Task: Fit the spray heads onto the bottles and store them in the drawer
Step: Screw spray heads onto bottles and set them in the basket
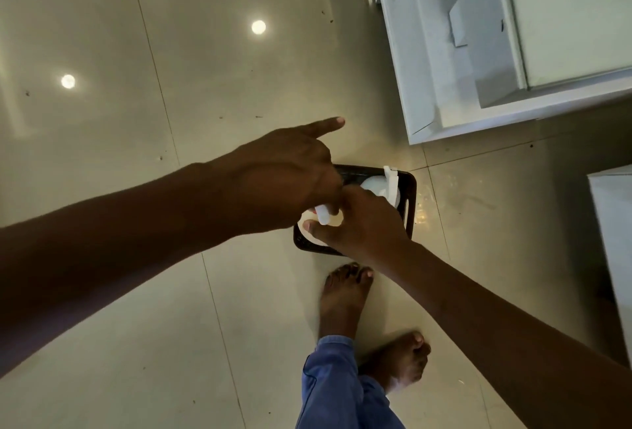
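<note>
A dark tray lies on the tiled floor below my hands. My left hand grips a white spray head from above, with its index finger stretched out. Under that head my right hand holds a white bottle, which is mostly hidden by both hands. A second white bottle with a spray head fitted stands in the tray's far end. An open white drawer juts out of the cabinet at the upper right.
My bare feet stand on the glossy beige tiles just below the tray, with blue trouser legs at the bottom. A second white cabinet edge is at the right. Ceiling lights reflect off the floor at the left.
</note>
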